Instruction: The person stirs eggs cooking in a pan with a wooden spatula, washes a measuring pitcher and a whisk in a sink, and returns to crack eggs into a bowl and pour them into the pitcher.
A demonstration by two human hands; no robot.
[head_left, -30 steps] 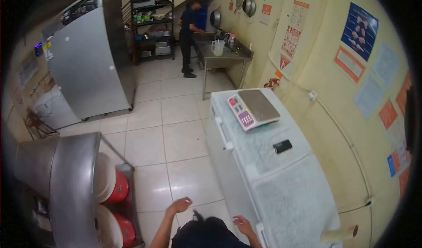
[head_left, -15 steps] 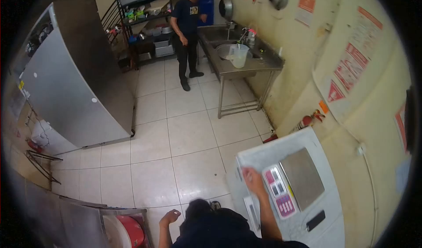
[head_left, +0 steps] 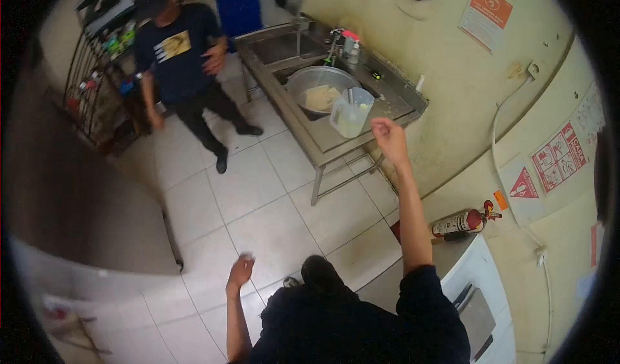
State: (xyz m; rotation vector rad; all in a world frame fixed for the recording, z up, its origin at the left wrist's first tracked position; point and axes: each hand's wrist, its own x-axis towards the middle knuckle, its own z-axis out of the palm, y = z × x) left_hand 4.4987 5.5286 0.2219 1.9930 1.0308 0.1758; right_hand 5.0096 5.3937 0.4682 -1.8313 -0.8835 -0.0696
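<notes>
My right hand [head_left: 391, 138] is stretched forward, nearest the translucent plastic jug [head_left: 346, 120] on the steel sink's front edge. Its fingers are loosely bent and apart, with nothing visible in them. A small gap shows between the hand and the jug. Behind the jug, a large round basin [head_left: 298, 80] with a pale mass inside sits in the sink [head_left: 271, 102]. Low over the tiled floor hangs my left hand [head_left: 241, 270], away from any object; its fingers are curled and blurred, so their hold is unclear.
A person in a dark shirt [head_left: 177, 57] stands left of the sink. A steel cabinet [head_left: 84, 196] fills the left side. At right, a fire extinguisher [head_left: 455, 223] is behind the white table [head_left: 481, 267] with the scale [head_left: 478, 319]. Wall signs [head_left: 487, 15] hang above.
I have come closer to the sink, and the table with the scale has slid to the lower right. My right hand has moved from beside the scale towards the jug. The other person has turned.
</notes>
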